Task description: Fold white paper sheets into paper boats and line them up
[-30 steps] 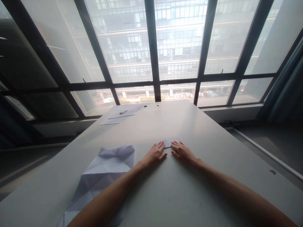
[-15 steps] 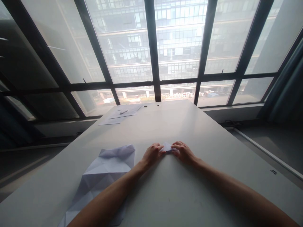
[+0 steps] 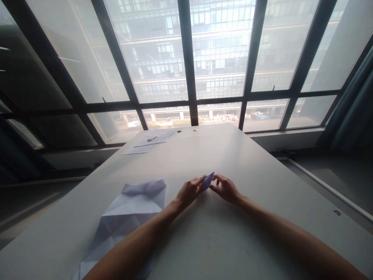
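A small folded piece of pale paper (image 3: 208,181) stands tilted up off the white table (image 3: 221,233), pinched between both hands. My left hand (image 3: 189,191) grips its left edge with fingers curled. From the right, my right hand (image 3: 225,188) pinches the other edge. Both forearms stretch across the table towards it.
A large creased, partly folded sheet of white paper (image 3: 125,217) lies on the table left of my left arm. Flat papers with a pen (image 3: 150,140) lie at the far left end. Tall dark-framed windows (image 3: 189,77) stand behind the table; a curtain (image 3: 355,112) hangs at right.
Both hands lay flat on the small paper a second ago. They curled onto it and have now lifted it so it stands tilted between the fingertips.
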Demonstrator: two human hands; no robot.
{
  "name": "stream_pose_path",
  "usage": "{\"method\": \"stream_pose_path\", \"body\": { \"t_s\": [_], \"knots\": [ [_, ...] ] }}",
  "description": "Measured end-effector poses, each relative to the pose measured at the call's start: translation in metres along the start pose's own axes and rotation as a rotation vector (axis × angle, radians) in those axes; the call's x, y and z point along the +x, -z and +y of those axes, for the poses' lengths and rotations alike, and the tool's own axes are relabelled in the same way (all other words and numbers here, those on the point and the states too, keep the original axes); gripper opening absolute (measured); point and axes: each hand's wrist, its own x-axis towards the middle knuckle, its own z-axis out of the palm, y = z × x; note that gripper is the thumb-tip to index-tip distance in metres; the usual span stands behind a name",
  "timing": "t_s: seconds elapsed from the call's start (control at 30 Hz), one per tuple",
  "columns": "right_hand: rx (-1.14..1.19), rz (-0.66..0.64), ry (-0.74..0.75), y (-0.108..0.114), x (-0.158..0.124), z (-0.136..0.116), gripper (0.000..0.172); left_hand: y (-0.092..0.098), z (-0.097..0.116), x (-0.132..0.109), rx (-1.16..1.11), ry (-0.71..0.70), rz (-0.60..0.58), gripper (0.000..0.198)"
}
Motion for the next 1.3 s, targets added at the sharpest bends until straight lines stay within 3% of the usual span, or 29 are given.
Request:
{"method": "stream_pose_path", "body": {
  "t_s": [0.27,0.47,0.57,0.8,0.97,1.13,1.3],
  "knots": [
    [-0.016,-0.001,-0.005,-0.005,0.0,0.002,0.029,-0.001,0.001,0.0,-0.202,0.035,0.014,0.03],
    [0.01,-0.049,0.132,-0.003,0.0,0.002,0.035,-0.011,-0.01,0.003,-0.582,0.323,0.082,0.029],
    [-0.053,-0.068,0.192,-0.003,-0.001,0.002,0.038,-0.014,-0.017,0.005,-0.655,0.373,0.094,0.03],
    [-0.246,-0.169,0.272,0.0,-0.001,0.002,0.046,-0.015,-0.016,0.003,-0.322,0.332,0.074,0.022],
    [-0.232,-0.224,0.262,0.002,-0.002,0.002,0.033,-0.014,-0.01,0.001,-0.062,0.261,-0.036,0.015],
    [-0.144,-0.184,0.174,-0.004,0.0,0.01,0.028,-0.012,-0.01,0.001,0.013,0.211,-0.072,0.019],
    [-0.159,-0.145,0.088,-0.007,0.001,0.016,0.041,-0.015,-0.015,0.0,-0.022,0.115,-0.101,0.02]
  ]
}}
